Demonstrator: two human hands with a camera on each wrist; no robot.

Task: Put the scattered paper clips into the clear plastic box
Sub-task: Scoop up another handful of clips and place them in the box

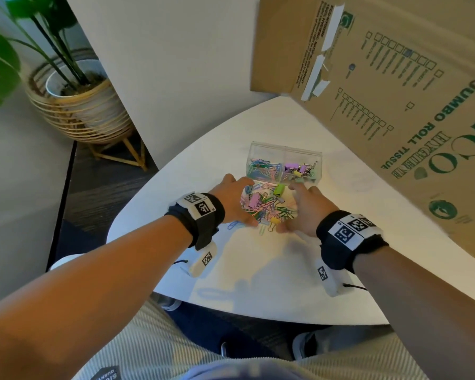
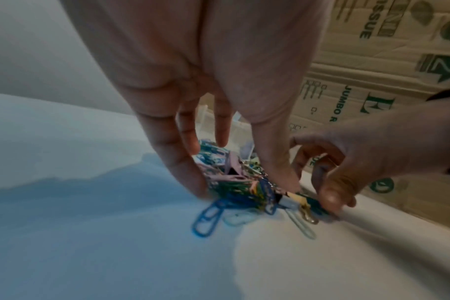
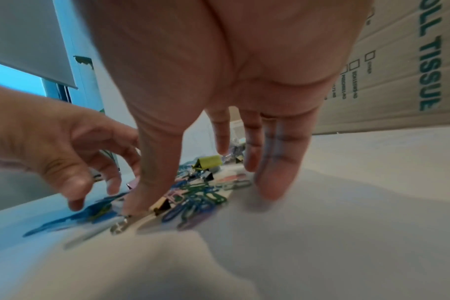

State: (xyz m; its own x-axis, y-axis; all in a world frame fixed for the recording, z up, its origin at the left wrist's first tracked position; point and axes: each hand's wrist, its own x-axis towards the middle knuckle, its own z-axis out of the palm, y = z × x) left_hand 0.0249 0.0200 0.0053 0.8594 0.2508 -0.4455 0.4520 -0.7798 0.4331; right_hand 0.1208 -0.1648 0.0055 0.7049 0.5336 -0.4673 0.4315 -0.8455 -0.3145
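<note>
A heap of coloured paper clips and binder clips point(image 1: 266, 208) lies on the white table point(image 1: 258, 272), just in front of the clear plastic box point(image 1: 284, 164). The box's left half holds paper clips and its right half holds binder clips. My left hand point(image 1: 237, 200) flanks the heap on the left and my right hand point(image 1: 303, 212) on the right, both with fairly straight fingers reaching down to the tabletop against the heap point(image 2: 231, 182). A blue paper clip point(image 2: 208, 219) lies loose at the near edge. A green binder clip point(image 3: 209, 161) sits at the heap's far side.
A large cardboard carton point(image 1: 395, 91) printed "JUMBO ROLL TISSUE" leans over the table's right and back side, close behind the clear box. A potted plant in a wicker stand point(image 1: 80, 105) is on the floor at the far left. The table's rounded near edge is by my knees.
</note>
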